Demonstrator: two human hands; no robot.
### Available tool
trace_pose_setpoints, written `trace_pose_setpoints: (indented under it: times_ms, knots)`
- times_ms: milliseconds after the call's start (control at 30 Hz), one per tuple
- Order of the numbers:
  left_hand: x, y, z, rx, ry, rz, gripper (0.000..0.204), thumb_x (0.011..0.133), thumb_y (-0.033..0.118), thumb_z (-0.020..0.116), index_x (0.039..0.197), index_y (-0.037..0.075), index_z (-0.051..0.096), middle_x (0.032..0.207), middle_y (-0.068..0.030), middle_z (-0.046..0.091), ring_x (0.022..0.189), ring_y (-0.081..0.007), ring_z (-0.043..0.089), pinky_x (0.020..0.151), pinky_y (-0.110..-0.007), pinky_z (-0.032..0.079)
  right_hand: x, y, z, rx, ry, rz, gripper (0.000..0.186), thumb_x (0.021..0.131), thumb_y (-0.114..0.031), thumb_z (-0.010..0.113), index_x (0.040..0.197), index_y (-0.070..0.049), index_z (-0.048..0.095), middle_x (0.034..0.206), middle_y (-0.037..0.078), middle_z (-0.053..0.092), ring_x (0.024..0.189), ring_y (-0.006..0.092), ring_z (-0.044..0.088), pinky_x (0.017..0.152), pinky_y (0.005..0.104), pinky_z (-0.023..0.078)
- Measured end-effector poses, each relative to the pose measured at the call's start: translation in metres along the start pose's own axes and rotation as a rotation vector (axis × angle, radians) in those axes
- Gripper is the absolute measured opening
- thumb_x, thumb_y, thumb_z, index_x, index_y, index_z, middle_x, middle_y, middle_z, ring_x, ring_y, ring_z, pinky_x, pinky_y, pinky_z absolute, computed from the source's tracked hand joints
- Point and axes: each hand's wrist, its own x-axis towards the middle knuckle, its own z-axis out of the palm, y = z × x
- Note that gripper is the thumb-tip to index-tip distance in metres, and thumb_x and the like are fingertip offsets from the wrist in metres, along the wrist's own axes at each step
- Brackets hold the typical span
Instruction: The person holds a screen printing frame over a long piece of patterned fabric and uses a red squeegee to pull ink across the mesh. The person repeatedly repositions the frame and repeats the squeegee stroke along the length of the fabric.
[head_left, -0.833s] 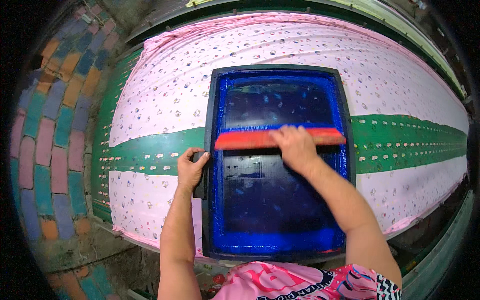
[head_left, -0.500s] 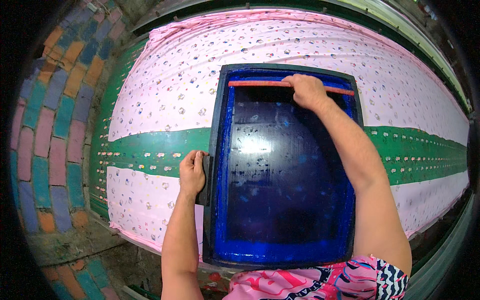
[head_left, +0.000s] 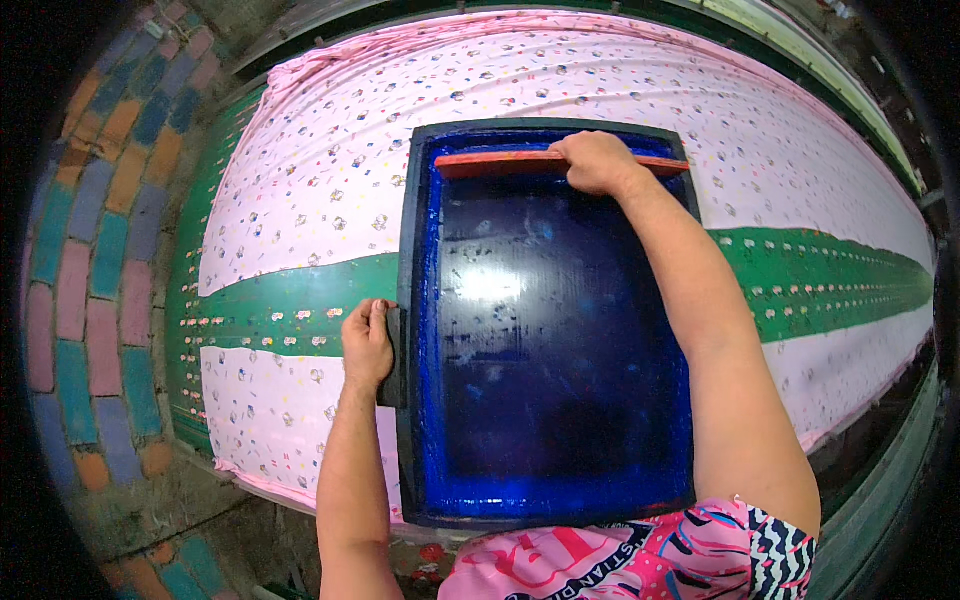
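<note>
Textile screen-printing workshop. Long padded print table (head_left: 880,420) carries stretched pink fabric with small floral motifs and a green band (head_left: 300,210). A dark-framed printing screen flooded with blue ink (head_left: 550,350) lies on it, with a red-orange squeegee (head_left: 500,162) at its far end. Worn floor of coloured bricks (head_left: 90,300) alongside.

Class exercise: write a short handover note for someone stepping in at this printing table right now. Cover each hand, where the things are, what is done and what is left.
Left hand: gripping the handle on the left side of the frame, steadying it.
Right hand: holding the red squeegee at the far end of the frame.
The frame lies flat on the pink cloth, across its green stripe; blue ink coats the mesh.
Done: the squeegee is at the far end.
Left: probably a return stroke, then lifting the frame.
</note>
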Motion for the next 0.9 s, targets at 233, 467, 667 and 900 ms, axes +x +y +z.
trace_pose_setpoints:
  times_ms: [233,467,667,900]
  knots:
    - [0.011,-0.014,0.002,0.048,0.013,0.09,0.038,0.119,0.024,0.057,0.109,-0.006,0.078,0.09,-0.0182,0.076,0.085,-0.0193,0.068,0.082,-0.038,0.055,-0.131,-0.068,0.019,0.021,-0.073,-0.047,0.049,0.085,-0.006,0.068,0.129,-0.023,0.082,0.117,0.014,0.081,0.112,0.0395,0.078,0.096,0.0551,0.062]
    - [0.023,-0.038,0.003,0.074,0.081,0.14,0.037,0.113,0.03,0.066,0.107,-0.003,0.08,0.09,-0.0241,0.078,0.08,-0.0312,0.073,0.08,-0.045,0.057,-0.3,-0.162,0.047,0.045,-0.031,-0.084,0.044,0.083,-0.004,0.072,0.122,-0.021,0.084,0.107,0.009,0.078,0.106,0.0346,0.079,0.09,0.0511,0.064]
    - [-0.001,-0.007,0.003,0.342,0.173,0.004,0.05,0.107,0.047,0.071,0.115,-0.001,0.083,0.109,-0.0291,0.082,0.109,-0.0466,0.079,0.098,-0.053,0.06,-0.414,-0.231,0.072,0.072,0.026,-0.084,0.041,0.082,-0.007,0.076,0.12,-0.019,0.083,0.105,0.008,0.076,0.103,0.0327,0.078,0.086,0.0494,0.064]
    - [-0.076,0.015,0.007,0.279,0.145,-0.046,0.069,0.092,0.047,0.087,0.141,0.001,0.075,0.131,-0.0279,0.079,0.125,-0.0453,0.075,0.111,-0.05,0.056,-0.488,-0.261,0.095,0.057,0.122,-0.086,0.039,0.088,-0.029,0.083,0.124,-0.015,0.082,0.111,0.01,0.073,0.108,0.0326,0.072,0.092,0.0475,0.056]
